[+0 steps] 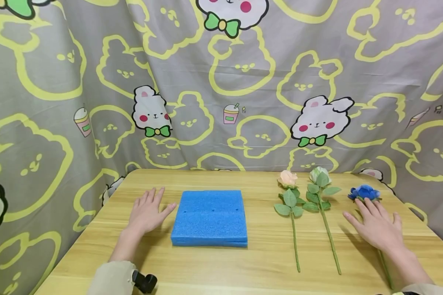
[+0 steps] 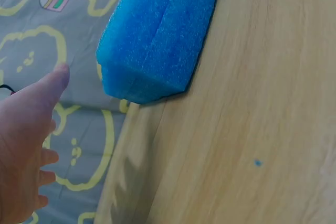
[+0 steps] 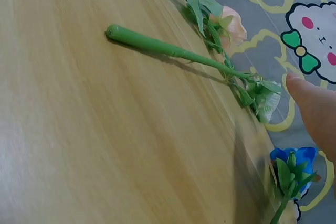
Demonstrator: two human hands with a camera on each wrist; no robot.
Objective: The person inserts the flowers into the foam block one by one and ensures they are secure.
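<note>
We see our left hand [image 1: 146,213] flat with fingers spread, just left of the square blue foam block [image 1: 209,218] on the wooden tabletop [image 1: 258,262], our right hand [image 1: 378,226] spread flat over the blue fake rose's [image 1: 363,192] stem, pink [image 1: 288,179] and white [image 1: 319,175] fake roses lying between.

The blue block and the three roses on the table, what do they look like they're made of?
The blue block looks like soft open-cell foam: matte, finely pitted surface. The three roses, peach, white and blue, seem artificial, likely fabric petals on plastic stems, judging by the smooth, uniform green stem.
</note>
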